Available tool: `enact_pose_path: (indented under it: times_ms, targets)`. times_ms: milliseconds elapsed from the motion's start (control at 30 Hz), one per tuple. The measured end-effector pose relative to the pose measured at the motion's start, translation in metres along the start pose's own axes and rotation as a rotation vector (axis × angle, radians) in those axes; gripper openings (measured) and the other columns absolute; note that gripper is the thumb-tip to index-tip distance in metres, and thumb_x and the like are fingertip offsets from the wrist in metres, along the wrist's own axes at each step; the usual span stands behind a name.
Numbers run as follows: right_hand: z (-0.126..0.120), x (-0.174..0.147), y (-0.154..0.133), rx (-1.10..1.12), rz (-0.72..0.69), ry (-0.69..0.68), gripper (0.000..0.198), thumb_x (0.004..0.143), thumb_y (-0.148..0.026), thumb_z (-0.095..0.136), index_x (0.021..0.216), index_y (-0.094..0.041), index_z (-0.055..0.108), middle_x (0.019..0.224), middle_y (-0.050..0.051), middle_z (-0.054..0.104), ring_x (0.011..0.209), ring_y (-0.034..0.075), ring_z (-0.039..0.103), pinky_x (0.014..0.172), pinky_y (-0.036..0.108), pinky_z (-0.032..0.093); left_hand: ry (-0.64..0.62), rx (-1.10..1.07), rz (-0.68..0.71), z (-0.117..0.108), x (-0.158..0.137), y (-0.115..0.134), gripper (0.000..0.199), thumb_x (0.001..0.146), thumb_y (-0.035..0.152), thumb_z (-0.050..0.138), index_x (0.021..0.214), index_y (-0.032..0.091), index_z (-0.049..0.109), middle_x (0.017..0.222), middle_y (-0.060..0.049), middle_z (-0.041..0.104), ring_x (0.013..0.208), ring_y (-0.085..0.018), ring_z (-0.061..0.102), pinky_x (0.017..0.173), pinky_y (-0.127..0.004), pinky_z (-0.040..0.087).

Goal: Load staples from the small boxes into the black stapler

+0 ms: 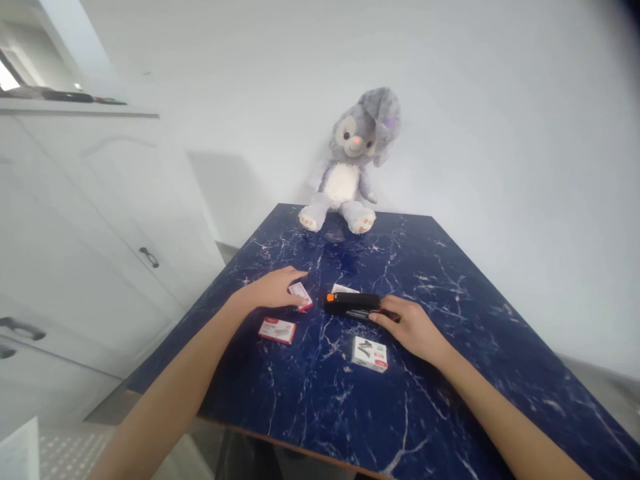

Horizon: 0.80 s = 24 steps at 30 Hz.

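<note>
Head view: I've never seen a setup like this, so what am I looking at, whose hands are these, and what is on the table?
There's no robot here. A person wears a camera on their head, looking forward and down, so you see roughly what they see, including both bare arms.

The right hand holds one end of a black stapler with an orange tip. The left hand is at a small red-and-white box; whether it grips it firmly is hard to tell.

Nearer the camera on the dark blue, marble-patterned table lie another red-and-white box and a mostly white box. A pale item shows partly behind the stapler. At the far edge sits a grey plush toy.
</note>
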State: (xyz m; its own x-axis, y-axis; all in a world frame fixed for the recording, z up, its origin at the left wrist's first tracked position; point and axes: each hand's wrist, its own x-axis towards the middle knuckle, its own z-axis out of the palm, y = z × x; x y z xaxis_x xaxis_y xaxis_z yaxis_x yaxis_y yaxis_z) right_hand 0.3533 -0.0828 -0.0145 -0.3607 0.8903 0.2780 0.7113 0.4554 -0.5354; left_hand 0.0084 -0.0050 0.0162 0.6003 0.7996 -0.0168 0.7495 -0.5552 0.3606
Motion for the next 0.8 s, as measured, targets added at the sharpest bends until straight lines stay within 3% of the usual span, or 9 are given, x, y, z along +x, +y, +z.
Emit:
enact_pose_path:
  times_ms: [100, 167, 300, 400, 533, 700, 800]
  targets:
    - [0.002, -0.002, 0.0, 0.007, -0.01, 0.015, 0.03, 0.096, -0.045, 0.051, 0.081, -0.022, 0.063, 0.081, 0.002, 0.063, 0.069, 0.016, 0.059, 0.065, 0.029, 0.045, 0.229, 0.071, 0.068, 0.013, 0.005, 0.009, 0.052, 0.09, 0.047, 0.057, 0.133, 0.019, 0.059, 0.133, -0.014, 0.058, 0.126, -0.032, 0.048, 0.11, -0.048, 0.033]
    - [0.005, -0.004, -0.002, 0.005, -0.009, 0.036, 0.03, 0.096, -0.045, 0.051, 0.082, -0.022, 0.064, 0.081, 0.002, 0.063, 0.069, 0.016, 0.059, 0.065, 0.029, 0.045, 0.307, 0.034, 0.174, 0.022, 0.007, 0.02, 0.044, 0.089, 0.046, 0.06, 0.126, 0.021, 0.063, 0.13, -0.011, 0.061, 0.13, -0.031, 0.043, 0.112, -0.049, 0.031]
    - [0.01, -0.005, -0.006, 0.009, -0.027, 0.047, 0.033, 0.094, -0.049, 0.055, 0.076, -0.021, 0.061, 0.074, 0.002, 0.062, 0.064, 0.016, 0.058, 0.062, 0.029, 0.044, 0.258, -0.133, 0.31, 0.034, 0.008, 0.037, 0.047, 0.079, 0.046, 0.074, 0.12, 0.026, 0.065, 0.118, -0.007, 0.067, 0.134, -0.029, 0.039, 0.109, -0.045, 0.039]
    - [0.011, -0.005, -0.008, 0.03, -0.036, 0.054, 0.033, 0.09, -0.05, 0.06, 0.074, -0.021, 0.06, 0.077, 0.002, 0.064, 0.064, 0.016, 0.058, 0.061, 0.029, 0.046, 0.291, -0.189, 0.246, 0.039, 0.011, 0.037, 0.037, 0.079, 0.04, 0.076, 0.112, 0.026, 0.069, 0.116, -0.007, 0.066, 0.129, -0.027, 0.047, 0.106, -0.042, 0.042]
    - [0.011, -0.005, -0.011, 0.05, -0.031, 0.07, 0.032, 0.09, -0.049, 0.059, 0.076, -0.02, 0.063, 0.09, 0.006, 0.069, 0.07, 0.017, 0.062, 0.064, 0.03, 0.049, 0.265, -0.278, 0.192, 0.038, 0.015, 0.029, 0.029, 0.076, 0.042, 0.078, 0.1, 0.026, 0.073, 0.109, -0.004, 0.068, 0.107, -0.022, 0.062, 0.097, -0.038, 0.048]
    - [0.012, -0.006, -0.012, -0.002, 0.008, 0.032, 0.029, 0.087, -0.05, 0.064, 0.086, -0.022, 0.067, 0.083, 0.004, 0.069, 0.069, 0.018, 0.062, 0.062, 0.029, 0.047, 0.24, -0.297, 0.294, 0.035, 0.015, 0.018, 0.031, 0.077, 0.039, 0.078, 0.104, 0.026, 0.075, 0.106, -0.005, 0.072, 0.11, -0.022, 0.059, 0.097, -0.036, 0.048]
    - [0.013, -0.004, -0.012, -0.037, 0.042, 0.009, 0.03, 0.087, -0.051, 0.064, 0.081, -0.022, 0.066, 0.077, 0.002, 0.068, 0.066, 0.017, 0.062, 0.06, 0.028, 0.044, 0.235, -0.249, 0.328, 0.036, 0.014, 0.017, 0.034, 0.077, 0.043, 0.077, 0.107, 0.026, 0.074, 0.109, -0.006, 0.071, 0.111, -0.023, 0.059, 0.097, -0.037, 0.048]
